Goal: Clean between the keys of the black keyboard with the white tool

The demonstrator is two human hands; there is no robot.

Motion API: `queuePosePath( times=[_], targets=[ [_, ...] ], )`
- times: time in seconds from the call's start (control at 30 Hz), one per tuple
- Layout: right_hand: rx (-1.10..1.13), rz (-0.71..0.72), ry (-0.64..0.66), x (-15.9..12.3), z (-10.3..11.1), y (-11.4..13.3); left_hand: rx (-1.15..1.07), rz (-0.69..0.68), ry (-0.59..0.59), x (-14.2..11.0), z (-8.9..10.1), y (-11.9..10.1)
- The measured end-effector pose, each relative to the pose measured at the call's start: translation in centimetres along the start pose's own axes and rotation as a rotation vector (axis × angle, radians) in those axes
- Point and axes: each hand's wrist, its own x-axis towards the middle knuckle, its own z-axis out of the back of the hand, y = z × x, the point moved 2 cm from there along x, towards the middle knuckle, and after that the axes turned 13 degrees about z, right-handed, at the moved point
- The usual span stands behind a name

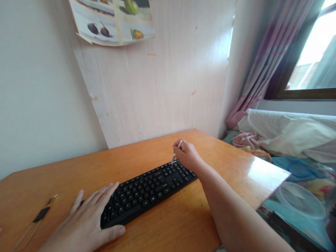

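A black full-size keyboard (pixel 147 189) lies slantwise on the wooden desk. My left hand (pixel 89 213) rests over its left end, fingers stretched out and spread, with the thumb by the near edge. That end of the keyboard is partly hidden beneath the hand. Above the far right part, my right hand (pixel 187 152) is closed around a thin white stick (pixel 174 157), held like a pen. The stick's lower tip points down at the keys near the back edge; whether it touches them I cannot tell, nor what kind of tip it has.
A thin cord with a black tag (pixel 41 214) lies on the desk (pixel 78 171) at the left. Behind stands a pale wood panel (pixel 162 94) with a fruit picture (pixel 112 21). Beyond the desk's right edge are a clear plastic lid or tub (pixel 300 200), bags and cloth.
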Motion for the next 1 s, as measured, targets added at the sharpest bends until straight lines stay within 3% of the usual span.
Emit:
queuePosePath(
  times=[0.23, 0.47, 0.73, 1.0],
  targets=[
    [-0.043, 0.009, 0.095, -0.1, -0.6, -0.5, -0.012, -0.026, -0.043, 0.2, -0.6, 0.5],
    [-0.163, 0.027, 0.184, 0.0, 0.1, 0.0, -0.009, -0.038, -0.077, 0.1, -0.6, 0.7],
    [-0.121, -0.020, -0.005, 0.1, 0.8, -0.4, 0.001, -0.011, -0.015, 0.1, -0.5, 0.5],
    [-0.063, -0.046, 0.051, -0.2, 0.7, -1.0, -0.013, -0.025, -0.061, 0.1, -0.6, 0.6]
  ],
)
